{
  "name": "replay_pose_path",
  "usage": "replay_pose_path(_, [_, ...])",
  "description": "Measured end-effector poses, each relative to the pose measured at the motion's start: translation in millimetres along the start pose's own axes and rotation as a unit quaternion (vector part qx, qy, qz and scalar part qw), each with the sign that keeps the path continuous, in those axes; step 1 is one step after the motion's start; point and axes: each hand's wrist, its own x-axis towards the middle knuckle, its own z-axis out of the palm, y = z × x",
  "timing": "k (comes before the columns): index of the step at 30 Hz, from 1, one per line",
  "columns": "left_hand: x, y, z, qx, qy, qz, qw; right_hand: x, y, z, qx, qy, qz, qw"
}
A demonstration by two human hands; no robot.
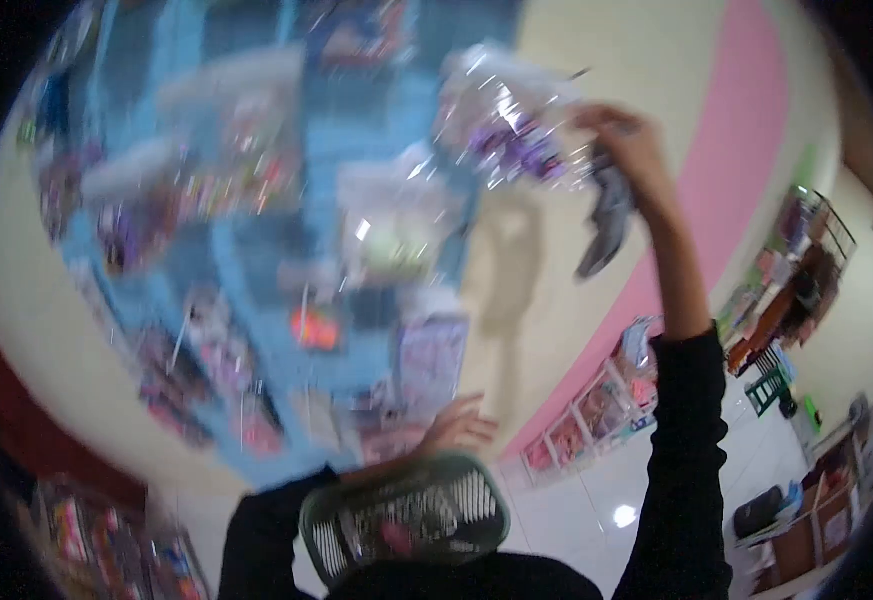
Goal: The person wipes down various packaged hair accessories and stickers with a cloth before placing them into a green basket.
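- Beside the fingertips of the right hand [629, 150], a clear bag [512, 130] with purple contents is seen, hung near the edge of the blue panel [382, 125]; contact is suggested, but blurred.
- Right hand: raised, fingers bent and partly closed; whether the bag is gripped cannot be told.
- Just below the right hand, a dark grey item [612, 220] is seen hanging; its hold by the fingers cannot be confirmed.
- Left hand [460, 425]: held low, fingers spread, nothing seen in its grasp.
- Just below the left hand, a green basket [480, 503] is carried against the body, by the left forearm; small contents are blurred.
- Just above the left hand, a pale purple pack [434, 355] is displayed; farther above it, a clear pack [397, 225] with pale green contents.
- To the right of the left hand, well apart, a white rack [582, 425] of pink goods is stood on the tiled floor [597, 510].
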Motion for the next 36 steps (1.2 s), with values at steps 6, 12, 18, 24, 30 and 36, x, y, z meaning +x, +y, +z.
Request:
replay_pose_path(6, [-23, 25, 20, 0.027, 0.082, 0.035, 0.996, -131, -73, 35, -0.158, -0.106, 0.000, 0.982])
replay_pose_path(12, [-8, -4, 9, 0.005, 0.092, 0.019, 0.996, -278, -71, 146, -0.077, -0.653, -0.206, 0.725])
replay_pose_path(18, [-8, -22, 8, -0.022, 0.049, 0.087, 0.995, -331, -39, 179, 0.003, -0.548, -0.294, 0.783])
replay_pose_path(24, [-5, -41, -5, 0.104, 0.059, 0.170, 0.978, -322, -41, 168, 0.036, -0.655, -0.184, 0.732])
replay_pose_path(30, [-15, -12, 22, -0.006, 0.130, -0.020, 0.991, -288, -57, 148, 0.013, -0.707, -0.001, 0.708])
replay_pose_path(36, [-20, -24, 23, 0.070, 0.035, 0.075, 0.994, -277, -47, 82, 0.126, -0.399, 0.170, 0.892])
